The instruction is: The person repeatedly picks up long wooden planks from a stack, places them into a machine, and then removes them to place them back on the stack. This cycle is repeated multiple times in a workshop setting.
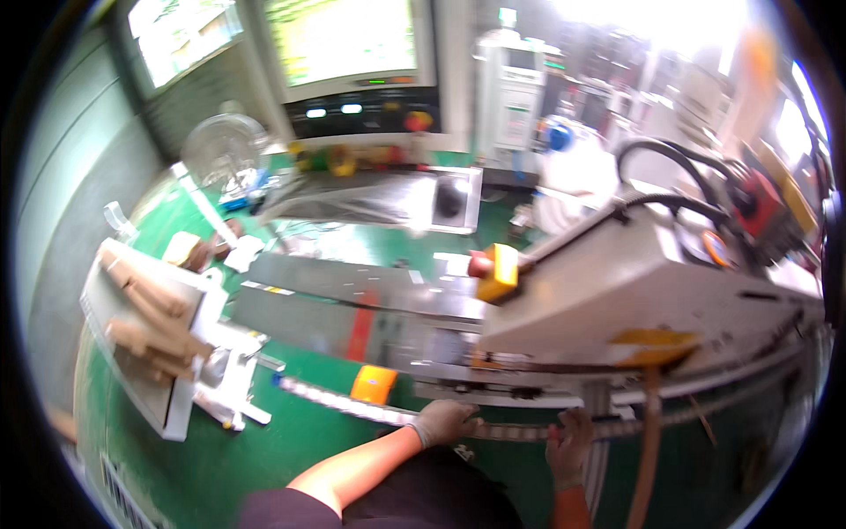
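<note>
- Left hand (445, 421): gloved, palm down on the long toothed rail (352, 403) at the machine's near edge; fingers curled over it in a grasp.
- Right hand (571, 443): gloved, resting on the same rail, right of the left hand; blurred, grip impossible to tell.
- Rail: along the front of the grey machine housing (634, 291), above the green floor (264, 450).
- Orange block (374, 384): on the rail, left of the left hand.
- Yellow box with red button (495, 269): on the housing's left end.

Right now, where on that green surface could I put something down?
Bare green surface lies between the white rack of cardboard tubes and the left hand. Around both hands, right hand included, the long rail and grey machine crowd everything.
</note>
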A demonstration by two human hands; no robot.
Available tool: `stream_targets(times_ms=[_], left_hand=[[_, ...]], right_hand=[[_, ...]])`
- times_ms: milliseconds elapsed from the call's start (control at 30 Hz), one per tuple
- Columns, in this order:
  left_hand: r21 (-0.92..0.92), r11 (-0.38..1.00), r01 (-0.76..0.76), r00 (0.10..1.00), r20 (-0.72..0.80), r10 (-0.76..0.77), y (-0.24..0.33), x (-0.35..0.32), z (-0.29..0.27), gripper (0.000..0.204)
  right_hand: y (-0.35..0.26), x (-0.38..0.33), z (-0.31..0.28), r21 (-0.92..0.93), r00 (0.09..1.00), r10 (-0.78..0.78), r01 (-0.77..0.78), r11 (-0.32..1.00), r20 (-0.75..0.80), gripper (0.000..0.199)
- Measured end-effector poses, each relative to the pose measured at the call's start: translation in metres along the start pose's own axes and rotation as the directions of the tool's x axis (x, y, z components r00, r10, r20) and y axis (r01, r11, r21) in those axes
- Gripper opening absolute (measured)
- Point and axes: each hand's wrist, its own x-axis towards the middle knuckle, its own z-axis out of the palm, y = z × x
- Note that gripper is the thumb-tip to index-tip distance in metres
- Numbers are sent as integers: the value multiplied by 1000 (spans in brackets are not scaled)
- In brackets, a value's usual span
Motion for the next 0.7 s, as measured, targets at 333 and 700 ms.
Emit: stream_targets(times_ms=[333,700], left_hand=[[143,903,404,644,-745,-171,-189,-223,-53,37],[-791,486,-372,-574,-216,-790,-511,-541,-81,35]], right_hand=[[-199,32,106,257,849,-326,234,938,417,38],[-314,47,147,275,843,-282,168,947,458,37]])
